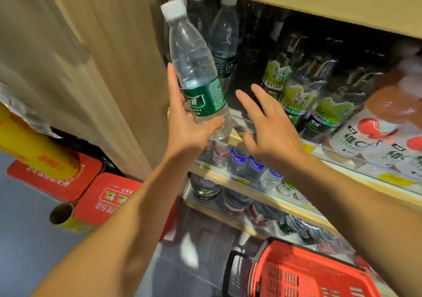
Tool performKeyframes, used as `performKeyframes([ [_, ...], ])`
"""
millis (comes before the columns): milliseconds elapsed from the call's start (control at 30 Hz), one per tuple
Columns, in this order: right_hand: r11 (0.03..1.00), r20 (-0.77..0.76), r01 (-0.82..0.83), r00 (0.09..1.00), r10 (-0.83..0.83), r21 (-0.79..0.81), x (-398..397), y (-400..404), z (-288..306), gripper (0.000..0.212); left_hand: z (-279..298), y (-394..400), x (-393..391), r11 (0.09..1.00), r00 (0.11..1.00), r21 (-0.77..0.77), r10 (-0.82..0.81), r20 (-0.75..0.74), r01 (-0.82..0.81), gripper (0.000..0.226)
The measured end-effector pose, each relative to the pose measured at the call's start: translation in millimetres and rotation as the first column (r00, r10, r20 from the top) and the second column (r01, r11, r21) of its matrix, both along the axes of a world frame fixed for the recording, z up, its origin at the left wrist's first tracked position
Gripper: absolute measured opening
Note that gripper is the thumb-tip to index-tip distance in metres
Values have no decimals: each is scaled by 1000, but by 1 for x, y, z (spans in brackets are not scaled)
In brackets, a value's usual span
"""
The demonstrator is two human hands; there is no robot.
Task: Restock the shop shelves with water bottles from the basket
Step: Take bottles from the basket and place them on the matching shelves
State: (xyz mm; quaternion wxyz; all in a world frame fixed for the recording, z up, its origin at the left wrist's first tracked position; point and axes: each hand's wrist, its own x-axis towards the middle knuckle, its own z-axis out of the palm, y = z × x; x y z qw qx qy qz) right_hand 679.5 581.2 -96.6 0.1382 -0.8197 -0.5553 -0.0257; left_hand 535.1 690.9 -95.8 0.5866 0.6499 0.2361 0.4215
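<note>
The left hand (189,123) holds a green-labelled water bottle (194,68) by its lower body, thumb wrapped across, tilted at the shelf (251,180) edge; the right hand (271,132) hovers beside it, fingers spread, empty; the red basket (303,274) sits below.

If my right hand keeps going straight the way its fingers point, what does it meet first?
Probably nothing at once: the right hand, open and holding nothing, points up and back into a dark gap on the shelf. The green-labelled water bottles stand just left of that line, so it may brush them; depth is unclear.
</note>
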Motion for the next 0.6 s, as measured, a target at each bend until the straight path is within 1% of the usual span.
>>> performKeyframes([
  [100,999,44,26,999,-24,-39,0,-13,-7,86,-3,3,20,987,990,92,128,57,-133,121],
  [200,997,108,31,994,-23,-69,0,-15,-15,88,-16,10,38,944,962,187,259,89,-271,118],
  [300,998,132,29,991,-21,-59,-1,-13,-21,88,-23,16,56,916,938,210,321,134,-343,115],
  [367,998,149,32,989,-24,-51,0,-9,-26,88,-24,24,66,901,928,225,349,129,-370,114],
  [433,998,147,49,988,-43,-32,1,-9,-32,88,-28,31,72,901,934,247,337,116,-356,115],
  [600,997,73,68,995,-65,-32,-1,-10,-48,89,-31,32,78,867,912,323,410,-25,-380,109],
])
